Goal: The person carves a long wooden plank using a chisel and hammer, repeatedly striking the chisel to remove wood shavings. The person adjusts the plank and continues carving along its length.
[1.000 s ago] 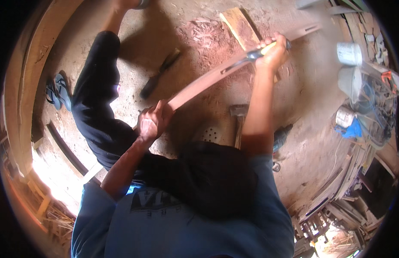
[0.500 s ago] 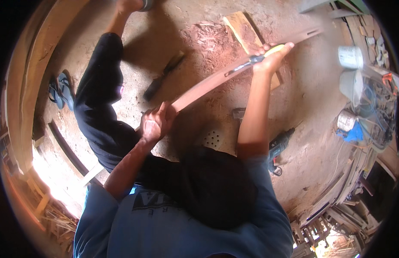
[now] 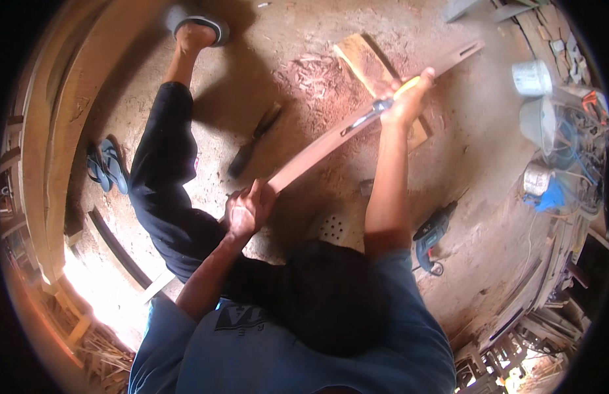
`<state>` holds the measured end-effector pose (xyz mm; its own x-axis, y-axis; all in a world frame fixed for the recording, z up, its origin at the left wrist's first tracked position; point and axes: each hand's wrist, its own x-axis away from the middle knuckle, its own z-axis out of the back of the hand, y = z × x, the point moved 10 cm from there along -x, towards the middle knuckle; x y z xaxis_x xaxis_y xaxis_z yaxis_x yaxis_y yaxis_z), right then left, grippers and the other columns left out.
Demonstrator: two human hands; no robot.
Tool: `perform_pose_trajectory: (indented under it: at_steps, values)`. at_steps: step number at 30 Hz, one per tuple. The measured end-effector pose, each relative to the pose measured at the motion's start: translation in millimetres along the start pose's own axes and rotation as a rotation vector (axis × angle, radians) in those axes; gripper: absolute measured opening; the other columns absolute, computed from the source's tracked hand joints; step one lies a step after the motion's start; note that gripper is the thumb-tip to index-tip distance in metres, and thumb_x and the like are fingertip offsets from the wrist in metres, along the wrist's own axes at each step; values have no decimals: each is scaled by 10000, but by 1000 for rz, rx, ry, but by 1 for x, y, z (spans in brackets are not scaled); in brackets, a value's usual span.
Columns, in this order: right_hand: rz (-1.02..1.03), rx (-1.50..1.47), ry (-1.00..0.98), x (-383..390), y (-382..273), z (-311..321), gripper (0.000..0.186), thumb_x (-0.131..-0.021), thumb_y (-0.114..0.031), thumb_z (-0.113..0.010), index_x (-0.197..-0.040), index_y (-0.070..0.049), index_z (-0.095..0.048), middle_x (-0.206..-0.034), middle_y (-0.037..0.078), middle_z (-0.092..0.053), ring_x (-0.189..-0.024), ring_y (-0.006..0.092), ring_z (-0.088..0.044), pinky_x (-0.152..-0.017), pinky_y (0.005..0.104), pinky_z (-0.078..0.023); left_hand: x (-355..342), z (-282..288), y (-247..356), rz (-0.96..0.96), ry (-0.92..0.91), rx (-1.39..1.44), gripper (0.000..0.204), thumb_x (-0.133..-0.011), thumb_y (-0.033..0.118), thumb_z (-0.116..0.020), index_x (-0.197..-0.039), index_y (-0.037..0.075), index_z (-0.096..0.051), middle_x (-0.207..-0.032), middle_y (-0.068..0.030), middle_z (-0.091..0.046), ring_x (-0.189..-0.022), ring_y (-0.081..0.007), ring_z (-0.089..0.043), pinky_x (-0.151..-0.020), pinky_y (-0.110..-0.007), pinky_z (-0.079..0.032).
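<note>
A long reddish wooden piece (image 3: pixel 308 157) slants from my lap up to the far right, with a slot near its far end and another around its middle. My left hand (image 3: pixel 248 209) is closed round its near end, by my knee. In my right hand (image 3: pixel 404 108) is a chisel (image 3: pixel 367 119) with a yellow handle, the fingers wrapped round the handle against the wood. The metal blade lies along the wood, its tip by the middle slot. Beneath the right hand, a yellowish board (image 3: pixel 365 56) rests on the floor, partly covered.
Reddish shavings (image 3: pixel 310 73) lie beside the board. A dark tool with a wooden handle (image 3: pixel 255 139) and a power drill (image 3: pixel 434 235) are on the floor. Sandals (image 3: pixel 109 164) sit at left, large planks (image 3: pixel 74 125) beyond. White buckets (image 3: pixel 532 79) and tangled cords stand at right.
The whole view has shifted slightly, bringing more of my outstretched foot into sight. The hands, wooden piece and chisel keep nearly the same arrangement; both grips stay closed.
</note>
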<state>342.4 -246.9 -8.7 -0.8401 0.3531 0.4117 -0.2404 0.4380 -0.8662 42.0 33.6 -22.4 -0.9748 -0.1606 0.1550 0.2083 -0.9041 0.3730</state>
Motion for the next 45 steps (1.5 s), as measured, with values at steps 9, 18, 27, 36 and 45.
perform_pose_trajectory:
  at_steps: [9, 18, 27, 36, 45]
  values:
    - [25, -75, -67, 1, -3, 4, 522, -1030, -598, -445, -865, -103, -466, -657, 21, -498, -512, 130, -491, -462, 283, -441, -24, 10, 24, 53, -181, 208, 607, -910, 526, -706, -1319, 94, -586, -1145, -208, -706, -1046, -422, -683, -896, -481, -540]
    - [4, -307, -351, 16, 15, -11, 598, -1003, -700, -417, -912, -116, -506, -674, 41, -529, -547, 134, -525, -489, 281, -456, -178, -13, 171, -348, -27, 366, 575, -986, 389, -603, -1420, 28, -490, -1281, -249, -638, -1111, -450, -639, -961, -506, -512]
    - [-3, -231, 23, 1, 18, 11, 623, -952, -703, -543, -800, -99, -529, -557, -19, -473, -399, 98, -441, -354, 252, -364, -202, -63, 194, -454, -195, 267, 479, -1002, 210, -457, -1379, -85, -466, -1262, -328, -603, -1095, -481, -624, -949, -536, -499]
    - [64, -189, -113, 16, 7, -2, 589, -983, -701, -478, -862, -126, -499, -631, -13, -479, -479, 76, -447, -413, 233, -360, -203, -56, 197, -546, -199, 403, 470, -957, 150, -493, -1346, -112, -457, -1212, -359, -603, -1121, -506, -585, -999, -541, -467]
    - [275, -510, -409, 59, -179, -49, 786, -916, -834, -402, -896, -61, -539, -619, 60, -508, -492, 175, -494, -472, 321, -439, -218, 108, 287, -868, 157, 412, 393, -983, 341, -638, -1242, 46, -614, -1179, -221, -687, -967, -357, -711, -784, -411, -602]
